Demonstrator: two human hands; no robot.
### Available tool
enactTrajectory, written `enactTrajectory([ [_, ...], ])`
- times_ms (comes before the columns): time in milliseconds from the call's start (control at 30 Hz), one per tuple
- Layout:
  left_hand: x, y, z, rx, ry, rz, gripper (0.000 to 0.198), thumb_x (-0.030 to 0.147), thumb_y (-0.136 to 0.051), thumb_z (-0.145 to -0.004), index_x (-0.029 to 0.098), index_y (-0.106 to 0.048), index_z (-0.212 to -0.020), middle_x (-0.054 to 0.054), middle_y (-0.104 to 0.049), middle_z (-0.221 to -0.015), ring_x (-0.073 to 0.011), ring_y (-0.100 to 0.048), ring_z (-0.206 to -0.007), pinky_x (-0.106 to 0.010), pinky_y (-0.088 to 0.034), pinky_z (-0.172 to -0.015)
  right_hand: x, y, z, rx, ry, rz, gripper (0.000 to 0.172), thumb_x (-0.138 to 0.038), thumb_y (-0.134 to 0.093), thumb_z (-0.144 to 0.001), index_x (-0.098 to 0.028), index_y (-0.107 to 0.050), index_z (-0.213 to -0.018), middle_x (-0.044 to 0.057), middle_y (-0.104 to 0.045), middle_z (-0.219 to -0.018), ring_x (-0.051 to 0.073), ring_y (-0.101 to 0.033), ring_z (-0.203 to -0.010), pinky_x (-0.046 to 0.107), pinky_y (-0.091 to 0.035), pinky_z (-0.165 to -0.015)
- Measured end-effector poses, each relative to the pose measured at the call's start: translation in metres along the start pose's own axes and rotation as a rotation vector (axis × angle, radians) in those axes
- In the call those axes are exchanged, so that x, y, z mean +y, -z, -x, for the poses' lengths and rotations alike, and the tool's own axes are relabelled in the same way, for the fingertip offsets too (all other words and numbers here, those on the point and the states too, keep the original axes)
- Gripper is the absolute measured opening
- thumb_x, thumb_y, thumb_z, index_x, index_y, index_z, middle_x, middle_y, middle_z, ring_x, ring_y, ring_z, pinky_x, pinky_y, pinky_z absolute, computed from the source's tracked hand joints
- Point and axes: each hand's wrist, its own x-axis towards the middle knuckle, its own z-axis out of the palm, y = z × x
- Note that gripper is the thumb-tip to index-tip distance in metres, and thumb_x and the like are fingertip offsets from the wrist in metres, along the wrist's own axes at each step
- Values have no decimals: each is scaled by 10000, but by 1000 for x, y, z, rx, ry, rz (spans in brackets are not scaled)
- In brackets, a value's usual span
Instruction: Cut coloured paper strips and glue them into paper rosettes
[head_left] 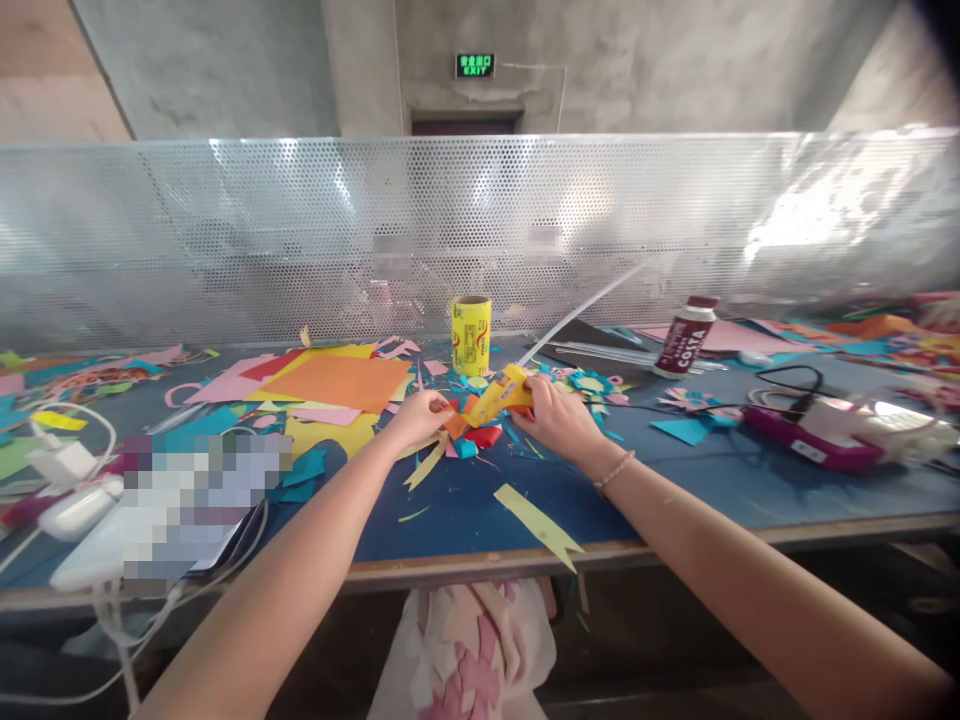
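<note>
My right hand is closed round a yellow glue gun whose white glue stick slants up and to the right behind it. The gun's tip points left toward a small orange paper piece that my left hand pinches. Red, blue and orange paper scraps lie on the blue table top right under both hands. A yellow paper strip lies nearer the front edge.
Orange, yellow and pink sheets lie left of the hands, a yellow tape roll stands behind. A Costa bottle and a magenta device with cables sit right. Chargers and cables crowd the left. A perforated metal screen backs the table.
</note>
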Motion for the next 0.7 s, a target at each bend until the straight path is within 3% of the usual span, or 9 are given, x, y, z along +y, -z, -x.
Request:
enactTrajectory([
  [333,-4,0,-2,38,-41,-56,153,238,-586,-764,144,-618,-880,-104,-663,-970,-195,-650,-812,-301,-520,-712,2,-8,2,10,94,31,221,-322,-436,-875,-127,-506,-952,165,-617,-938,243,-604,-817,314,-451,-636],
  [700,2,2,1,8,5,-8,159,238,-590,-767,141,-601,-893,-108,-645,-1007,-178,-644,-786,-269,-529,-638,1,-4,2,15,116,19,194,-284,-430,-888,-128,-512,-967,161,-616,-956,246,-603,-842,322,-455,-659],
])
